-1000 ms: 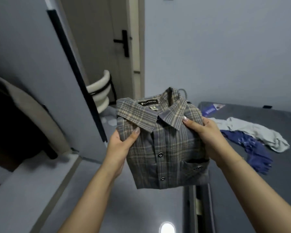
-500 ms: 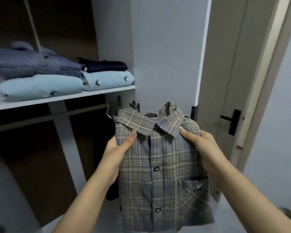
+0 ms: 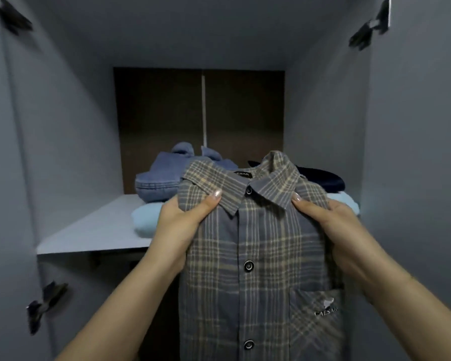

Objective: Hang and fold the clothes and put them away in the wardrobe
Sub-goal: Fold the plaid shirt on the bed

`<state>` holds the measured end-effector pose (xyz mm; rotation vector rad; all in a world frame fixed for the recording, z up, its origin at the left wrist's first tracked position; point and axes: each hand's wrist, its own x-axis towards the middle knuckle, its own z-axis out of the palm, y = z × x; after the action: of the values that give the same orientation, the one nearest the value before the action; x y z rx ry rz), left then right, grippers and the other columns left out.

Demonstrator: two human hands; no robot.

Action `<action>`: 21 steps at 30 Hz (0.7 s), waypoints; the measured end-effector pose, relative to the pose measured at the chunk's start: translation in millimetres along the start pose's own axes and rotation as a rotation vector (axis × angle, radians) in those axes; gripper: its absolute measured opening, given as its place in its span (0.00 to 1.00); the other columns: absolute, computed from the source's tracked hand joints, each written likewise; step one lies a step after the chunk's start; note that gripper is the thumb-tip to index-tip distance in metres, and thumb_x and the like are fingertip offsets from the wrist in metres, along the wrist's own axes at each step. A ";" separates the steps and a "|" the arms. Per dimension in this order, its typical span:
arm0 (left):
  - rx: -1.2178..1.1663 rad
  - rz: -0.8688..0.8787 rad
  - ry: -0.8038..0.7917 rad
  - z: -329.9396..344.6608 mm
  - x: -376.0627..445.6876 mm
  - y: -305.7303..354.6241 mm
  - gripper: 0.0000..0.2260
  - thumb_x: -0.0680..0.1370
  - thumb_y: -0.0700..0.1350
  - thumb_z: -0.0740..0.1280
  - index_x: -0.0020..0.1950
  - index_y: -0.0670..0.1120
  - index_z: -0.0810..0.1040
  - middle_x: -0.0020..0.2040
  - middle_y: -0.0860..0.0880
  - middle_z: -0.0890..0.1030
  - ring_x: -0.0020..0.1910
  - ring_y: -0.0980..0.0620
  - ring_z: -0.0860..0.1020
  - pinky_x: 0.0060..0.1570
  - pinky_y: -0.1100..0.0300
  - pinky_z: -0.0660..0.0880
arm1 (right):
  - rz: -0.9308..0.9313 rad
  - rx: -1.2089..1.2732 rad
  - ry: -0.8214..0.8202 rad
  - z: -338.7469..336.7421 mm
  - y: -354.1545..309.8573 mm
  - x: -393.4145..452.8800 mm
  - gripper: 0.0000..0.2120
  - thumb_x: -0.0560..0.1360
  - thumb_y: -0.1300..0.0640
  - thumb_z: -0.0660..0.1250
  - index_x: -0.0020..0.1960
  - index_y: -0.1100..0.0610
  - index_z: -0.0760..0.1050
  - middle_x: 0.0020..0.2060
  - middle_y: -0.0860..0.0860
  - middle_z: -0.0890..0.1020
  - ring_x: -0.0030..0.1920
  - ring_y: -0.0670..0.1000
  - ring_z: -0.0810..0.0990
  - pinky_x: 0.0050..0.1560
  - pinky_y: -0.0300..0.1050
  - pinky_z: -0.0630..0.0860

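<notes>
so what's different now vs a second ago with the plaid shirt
The folded plaid shirt was carried from beside the bed round to the open wardrobe and now faces its shelf of folded clothes. Unchanged: left hand and right hand grip it under the collar.

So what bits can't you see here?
Head view only:
- plaid shirt: hem cut off by the bottom edge.
- left hand and right hand: fingers hidden behind the shirt.
- light blue garments: partly hidden by shirt and hands.
- dark garment: collar covers its front.
</notes>
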<state>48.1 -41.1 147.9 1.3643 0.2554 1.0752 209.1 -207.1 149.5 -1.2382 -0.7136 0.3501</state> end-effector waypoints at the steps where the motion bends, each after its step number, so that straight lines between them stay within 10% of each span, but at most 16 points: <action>1: 0.015 0.030 0.001 -6.2 19.8 12.9 0.07 0.70 0.45 0.76 0.47 0.47 0.84 0.45 0.48 0.86 0.43 0.50 0.85 0.35 0.61 0.80 | -0.009 -0.009 -0.033 12.5 -9.9 19.6 0.12 0.70 0.52 0.75 0.49 0.59 0.82 0.42 0.55 0.87 0.40 0.54 0.86 0.30 0.40 0.79; 6: 0.100 -0.002 -0.094 -28.2 132.1 109.6 0.19 0.64 0.45 0.78 0.53 0.42 0.82 0.44 0.44 0.86 0.42 0.47 0.85 0.35 0.54 0.81 | 0.118 0.068 -0.295 69.3 -88.6 120.3 0.17 0.64 0.57 0.73 0.52 0.60 0.80 0.42 0.57 0.86 0.37 0.53 0.86 0.33 0.47 0.83; 11: 0.269 -0.150 -0.182 -27.8 247.7 180.9 0.08 0.78 0.44 0.68 0.53 0.41 0.80 0.42 0.45 0.84 0.36 0.50 0.83 0.35 0.56 0.82 | 0.034 0.091 -0.360 121.7 -149.1 221.3 0.10 0.82 0.59 0.58 0.47 0.59 0.77 0.34 0.52 0.83 0.31 0.47 0.83 0.33 0.40 0.80; 15: 0.356 -0.228 -0.145 -44.2 311.9 146.4 0.07 0.80 0.43 0.65 0.51 0.40 0.78 0.39 0.45 0.81 0.31 0.51 0.81 0.33 0.59 0.79 | 0.094 -0.059 -0.378 146.8 -119.2 278.0 0.22 0.83 0.61 0.55 0.33 0.63 0.78 0.24 0.54 0.81 0.24 0.49 0.81 0.23 0.38 0.76; 17: 0.379 -0.273 -0.089 -60.7 329.7 102.9 0.07 0.80 0.42 0.65 0.50 0.39 0.77 0.34 0.44 0.82 0.29 0.50 0.81 0.30 0.59 0.78 | 0.168 -0.146 -0.341 153.0 -81.9 300.1 0.18 0.82 0.60 0.58 0.36 0.62 0.77 0.27 0.55 0.81 0.29 0.51 0.81 0.36 0.42 0.79; 21: 0.352 -0.404 -0.125 -95.1 319.0 24.6 0.11 0.82 0.45 0.61 0.58 0.41 0.78 0.40 0.48 0.84 0.38 0.52 0.82 0.45 0.60 0.79 | 0.242 -0.296 -0.332 153.7 -15.6 312.0 0.14 0.82 0.62 0.55 0.38 0.60 0.71 0.32 0.55 0.76 0.32 0.50 0.74 0.31 0.37 0.73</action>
<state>138.8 252.3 278.6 1.5990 0.6216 0.6223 335.2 89.4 281.7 -1.5728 -0.9241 0.6796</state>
